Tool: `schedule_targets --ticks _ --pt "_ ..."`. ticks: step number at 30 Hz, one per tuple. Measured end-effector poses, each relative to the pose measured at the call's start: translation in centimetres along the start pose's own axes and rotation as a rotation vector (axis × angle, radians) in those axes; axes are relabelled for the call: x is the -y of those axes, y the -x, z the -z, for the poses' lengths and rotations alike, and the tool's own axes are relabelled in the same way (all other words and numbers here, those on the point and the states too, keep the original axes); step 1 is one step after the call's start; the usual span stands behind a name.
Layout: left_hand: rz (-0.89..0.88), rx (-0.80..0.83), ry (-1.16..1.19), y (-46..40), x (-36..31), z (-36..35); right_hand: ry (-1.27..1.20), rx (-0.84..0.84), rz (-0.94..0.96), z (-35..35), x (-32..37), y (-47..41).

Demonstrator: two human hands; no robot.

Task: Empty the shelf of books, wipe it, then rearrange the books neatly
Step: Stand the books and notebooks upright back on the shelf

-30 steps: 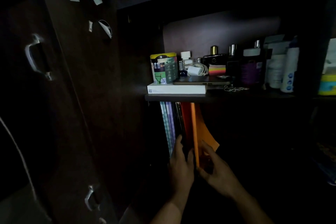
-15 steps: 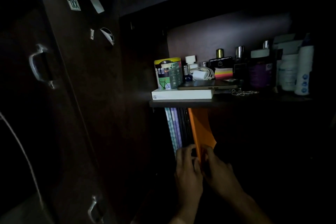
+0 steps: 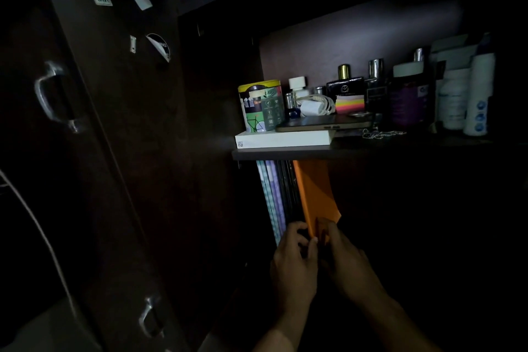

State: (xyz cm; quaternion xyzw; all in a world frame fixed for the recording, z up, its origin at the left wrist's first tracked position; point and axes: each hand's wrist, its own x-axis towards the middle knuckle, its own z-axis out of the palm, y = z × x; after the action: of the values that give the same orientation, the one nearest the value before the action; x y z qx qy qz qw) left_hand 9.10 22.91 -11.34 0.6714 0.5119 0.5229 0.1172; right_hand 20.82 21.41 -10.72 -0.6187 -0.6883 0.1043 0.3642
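While both hands pinch the orange book [image 3: 314, 194], left hand [image 3: 294, 268] and right hand [image 3: 345, 263] at its lower edge, apparently, slide it upright against the standing books [image 3: 275, 197]; avoid bending its cover.

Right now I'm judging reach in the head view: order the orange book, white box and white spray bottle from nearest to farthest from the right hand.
1. Orange book, held at the right hand.
2. White box, on the shelf above, left.
3. White spray bottle, far right of that shelf.
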Motion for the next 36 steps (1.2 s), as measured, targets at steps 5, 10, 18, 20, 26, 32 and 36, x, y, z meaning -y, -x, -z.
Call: schedule_targets --ticks 5,10,18,20,26,32,36 --pt "-0.011 -0.024 0.018 0.0 0.2 -0.1 0.048 0.021 -0.007 -0.1 0.5 0.2" --pt "-0.021 -0.089 0.015 0.1 0.3 -0.2 0.010 0.001 -0.035 -0.1 0.2 0.4" --pt "0.319 -0.101 0.168 -1.3 0.6 0.5 0.046 0.043 -0.010 -0.4 0.1 0.3" --pt "0.218 -0.144 0.177 -1.2 0.6 0.1 0.064 0.046 0.012 -0.5 -0.1 0.2" --pt "0.057 -0.271 0.070 -0.7 1.6 0.3 0.072 0.055 0.030 -0.6 -0.4 0.1" --pt "0.077 -0.157 0.091 -0.4 1.3 0.2 0.073 0.069 0.028 -0.8 -0.5 0.0" --pt "0.117 -0.193 0.110 -0.3 0.7 0.3 0.145 0.085 0.010 -0.9 -0.2 -0.1"
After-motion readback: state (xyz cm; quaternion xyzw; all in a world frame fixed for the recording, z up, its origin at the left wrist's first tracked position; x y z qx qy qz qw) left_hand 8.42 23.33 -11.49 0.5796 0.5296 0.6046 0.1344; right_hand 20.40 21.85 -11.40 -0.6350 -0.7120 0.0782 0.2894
